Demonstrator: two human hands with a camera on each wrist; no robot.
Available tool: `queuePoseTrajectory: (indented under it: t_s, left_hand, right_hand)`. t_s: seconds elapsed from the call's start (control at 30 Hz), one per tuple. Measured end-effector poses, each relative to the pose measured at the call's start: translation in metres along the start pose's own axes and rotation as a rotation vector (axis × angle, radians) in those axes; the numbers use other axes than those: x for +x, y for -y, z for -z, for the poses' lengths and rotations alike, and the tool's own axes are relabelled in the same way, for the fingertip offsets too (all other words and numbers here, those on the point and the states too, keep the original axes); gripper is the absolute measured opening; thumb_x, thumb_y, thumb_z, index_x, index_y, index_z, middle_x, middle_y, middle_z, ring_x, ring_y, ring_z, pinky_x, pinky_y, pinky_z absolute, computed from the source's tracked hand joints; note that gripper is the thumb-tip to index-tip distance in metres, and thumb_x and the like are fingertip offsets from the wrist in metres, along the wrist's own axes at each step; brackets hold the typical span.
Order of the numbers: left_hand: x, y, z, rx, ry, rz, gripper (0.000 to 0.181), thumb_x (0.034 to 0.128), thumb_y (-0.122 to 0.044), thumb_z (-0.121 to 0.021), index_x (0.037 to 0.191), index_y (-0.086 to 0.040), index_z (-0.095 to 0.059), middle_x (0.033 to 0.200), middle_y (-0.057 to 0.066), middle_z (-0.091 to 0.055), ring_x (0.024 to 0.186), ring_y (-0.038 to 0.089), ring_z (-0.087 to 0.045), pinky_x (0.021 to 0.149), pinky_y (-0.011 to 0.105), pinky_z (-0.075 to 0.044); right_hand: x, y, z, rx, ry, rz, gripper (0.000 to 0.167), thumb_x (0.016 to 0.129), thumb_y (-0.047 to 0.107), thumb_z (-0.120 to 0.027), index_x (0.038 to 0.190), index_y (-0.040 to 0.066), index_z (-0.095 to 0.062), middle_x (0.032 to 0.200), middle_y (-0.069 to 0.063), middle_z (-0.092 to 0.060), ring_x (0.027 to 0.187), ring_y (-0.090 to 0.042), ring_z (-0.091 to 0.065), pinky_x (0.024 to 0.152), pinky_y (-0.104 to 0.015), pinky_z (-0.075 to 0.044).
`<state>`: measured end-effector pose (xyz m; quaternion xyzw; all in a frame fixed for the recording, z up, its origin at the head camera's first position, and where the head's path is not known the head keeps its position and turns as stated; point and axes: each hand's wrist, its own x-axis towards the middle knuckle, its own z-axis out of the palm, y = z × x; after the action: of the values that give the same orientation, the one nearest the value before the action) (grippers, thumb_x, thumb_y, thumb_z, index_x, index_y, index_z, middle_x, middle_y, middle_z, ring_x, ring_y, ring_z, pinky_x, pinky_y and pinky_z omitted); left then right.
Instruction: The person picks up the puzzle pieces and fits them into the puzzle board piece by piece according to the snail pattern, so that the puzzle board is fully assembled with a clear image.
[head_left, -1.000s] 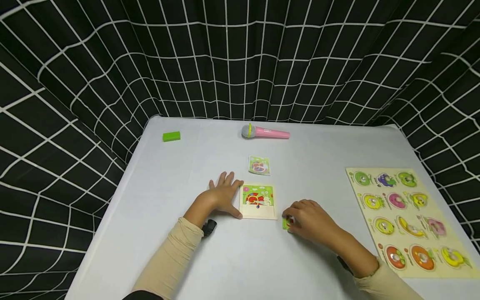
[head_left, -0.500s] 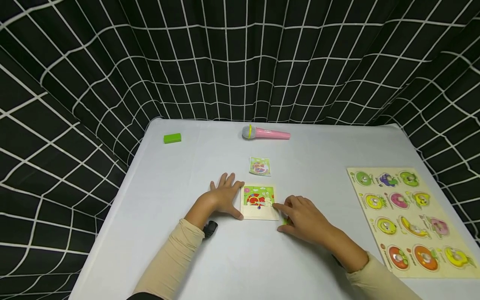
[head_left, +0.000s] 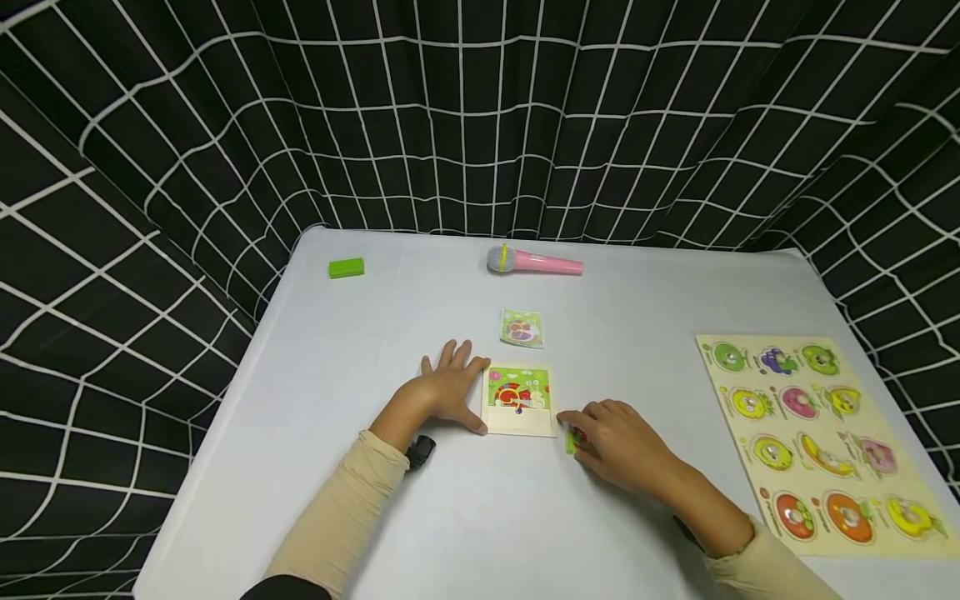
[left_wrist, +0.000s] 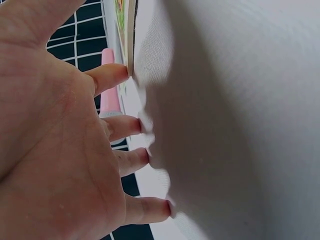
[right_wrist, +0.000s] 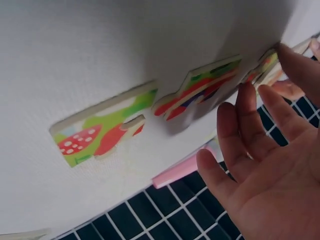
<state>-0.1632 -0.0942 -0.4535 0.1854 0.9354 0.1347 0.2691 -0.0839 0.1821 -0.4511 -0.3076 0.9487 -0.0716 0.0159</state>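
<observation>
From where I stand, a black curtain [head_left: 510, 125] ruled with white lines hangs beyond the puzzle tray [head_left: 519, 423], past the far edge of the white table [head_left: 465, 533] it lies on. Well to the tray's right is a pale fruit board [head_left: 735, 454]. Two beige sleeves [head_left: 337, 508] come in from either side of the tray's near end. The left hand [head_left: 447, 390] is against the tray's left edge, fingers spread wide, thumb at the near corner, forefinger at the far one. The right hand [head_left: 622, 442] arches just right of the tray, thumb and a finger pinching a puzzle piece [right_wrist: 263, 66] by opposite ends. Beyond the tray lies a pink microphone [head_left: 543, 262]; nearer to the tray is a picture card [head_left: 522, 328]. A green block [head_left: 347, 267] sits beyond the tray, off to its left. Out past the pinched piece, farther from the tray, rest a striped piece [right_wrist: 207, 82] and then a spotted piece [right_wrist: 107, 125], well apart from it.
</observation>
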Motion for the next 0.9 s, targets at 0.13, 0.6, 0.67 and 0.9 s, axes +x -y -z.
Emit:
queuePoseTrajectory:
  t_s: [0.13, 0.6, 0.67, 0.9]
  left_hand:
    - [0.000, -0.002, 0.000, -0.002, 0.003, -0.001, 0.110, 0.0661, -0.051, -0.085, 0.154, -0.022, -0.025, 0.163, 0.015, 0.000, 0.149, 0.038, 0.008, 0.110, 0.071, -0.007]
    - [-0.001, 0.000, 0.001, 0.008, -0.002, 0.010, 0.110, 0.0661, -0.051, -0.085, 0.153, -0.022, -0.025, 0.163, 0.016, -0.001, 0.149, 0.039, 0.008, 0.110, 0.071, -0.007]
    - [-0.001, -0.001, 0.002, 0.012, -0.003, 0.010, 0.110, 0.0662, -0.051, -0.085, 0.153, -0.022, -0.025, 0.163, 0.016, -0.001, 0.149, 0.039, 0.008, 0.110, 0.071, -0.007]
    - [0.000, 0.000, 0.001, 0.016, 0.003, 0.014, 0.110, 0.0661, -0.053, -0.085, 0.154, -0.023, -0.025, 0.163, 0.015, -0.001, 0.149, 0.038, 0.007, 0.111, 0.070, -0.008]
  right_hand:
    - [0.001, 0.000, 0.002, -0.001, 0.000, 0.005, 0.047, 0.073, 0.020, -0.083, 0.117, 0.013, -0.067, 0.085, 0.005, -0.062, 0.086, -0.018, -0.059, 0.091, -0.045, -0.048]
    - [0.005, 0.001, 0.011, 0.003, -0.006, 0.026, 0.047, 0.070, 0.016, -0.085, 0.114, 0.011, -0.068, 0.087, 0.005, -0.065, 0.084, -0.017, -0.060, 0.089, -0.045, -0.049]
    - [0.011, 0.003, 0.014, 0.006, -0.022, 0.040, 0.048, 0.070, 0.016, -0.086, 0.114, 0.011, -0.068, 0.087, 0.005, -0.065, 0.085, -0.018, -0.061, 0.089, -0.045, -0.049]
    - [0.043, 0.024, 0.012, 0.018, -0.050, 0.135, 0.040, 0.072, 0.016, -0.085, 0.109, 0.012, -0.070, 0.088, 0.004, -0.067, 0.090, -0.021, -0.063, 0.091, -0.045, -0.048]
